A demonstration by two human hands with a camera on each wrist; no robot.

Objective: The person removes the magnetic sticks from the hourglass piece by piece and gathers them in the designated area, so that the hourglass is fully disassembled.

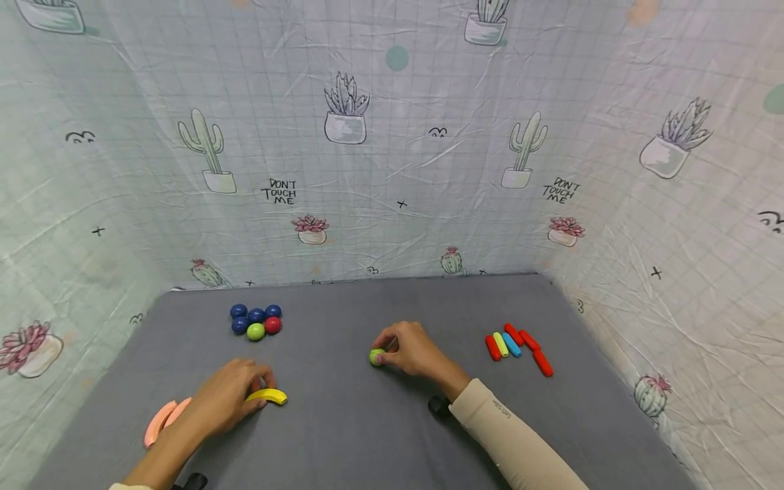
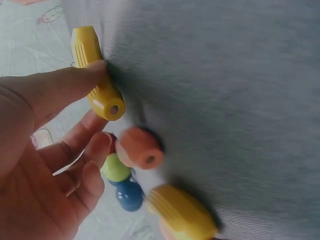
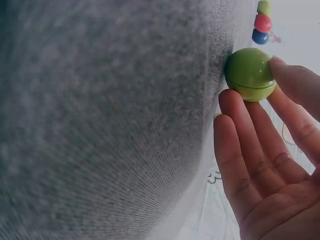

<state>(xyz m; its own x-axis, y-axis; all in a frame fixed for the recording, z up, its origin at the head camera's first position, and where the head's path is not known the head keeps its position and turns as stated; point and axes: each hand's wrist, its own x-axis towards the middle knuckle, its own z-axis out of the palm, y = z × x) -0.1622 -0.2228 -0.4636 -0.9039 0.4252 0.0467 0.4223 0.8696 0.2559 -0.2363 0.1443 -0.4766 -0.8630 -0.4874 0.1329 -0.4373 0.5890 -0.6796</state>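
Note:
My left hand (image 1: pixel 229 398) pinches a curved yellow tube-shaped bead (image 1: pixel 272 395) between thumb and fingers, low over the grey cloth. In the left wrist view the yellow bead (image 2: pixel 85 47) shows ridges and a hole in its end. Toward the middle of the table, my right hand (image 1: pixel 416 350) holds a round green ball (image 1: pixel 374 357) at the fingertips. Seen from the right wrist, the green ball (image 3: pixel 250 70) has a groove around it, with the thumb on one side and fingers on the other.
Blue balls (image 1: pixel 256 315), a red ball (image 1: pixel 273 325) and another green ball (image 1: pixel 255 331) cluster at back left. Salmon curved pieces (image 1: pixel 160 423) lie beside the left forearm; another yellow piece (image 2: pixel 182 212) is near them. Red, yellow and blue sticks (image 1: pixel 512 344) lie at right. Patterned cloth surrounds the table.

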